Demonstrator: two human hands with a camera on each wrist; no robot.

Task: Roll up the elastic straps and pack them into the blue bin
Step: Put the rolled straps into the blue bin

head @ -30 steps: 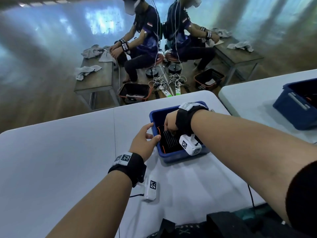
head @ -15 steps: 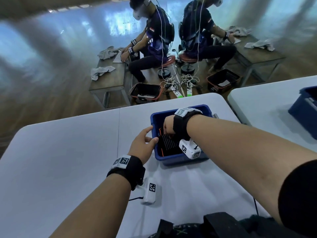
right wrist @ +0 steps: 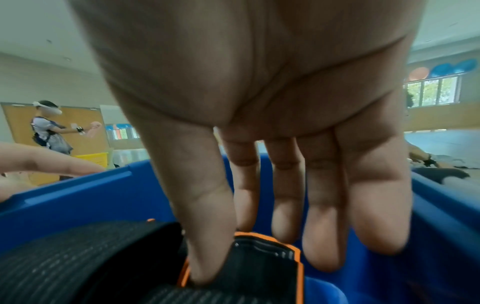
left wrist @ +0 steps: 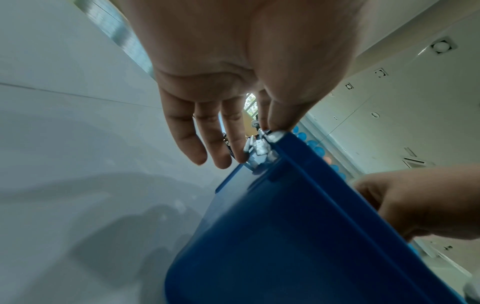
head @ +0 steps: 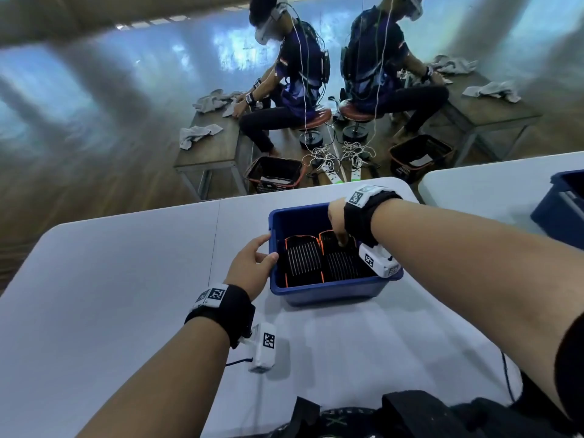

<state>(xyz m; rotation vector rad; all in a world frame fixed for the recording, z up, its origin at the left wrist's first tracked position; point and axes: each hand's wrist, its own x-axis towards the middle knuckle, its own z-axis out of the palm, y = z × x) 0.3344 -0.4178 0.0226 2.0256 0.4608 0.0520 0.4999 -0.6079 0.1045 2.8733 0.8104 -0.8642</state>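
Note:
The blue bin (head: 328,294) stands on the white table (head: 126,279) and holds two rolled black straps with orange edges, side by side. The left roll (head: 302,260) lies free. My right hand (head: 337,224) reaches down into the bin over the right roll (head: 343,265). In the right wrist view its thumb (right wrist: 202,236) presses the front of that roll's orange-edged end flap (right wrist: 262,255), the index finger sits behind it, and the other fingers hang straight. My left hand (head: 252,267) pinches the bin's left rim (left wrist: 306,164) between thumb and index finger, the other fingers straight.
The table's far edge runs just behind the bin, with a mirrored wall beyond it. A second blue bin (head: 561,210) sits on a neighbouring white table at the right. A white camera unit (head: 265,346) hangs under my left wrist near the tabletop.
My right hand has shifted toward the bin's far right, uncovering two rolls side by side. The left hand has stayed at the left rim. The view has tilted down a little.

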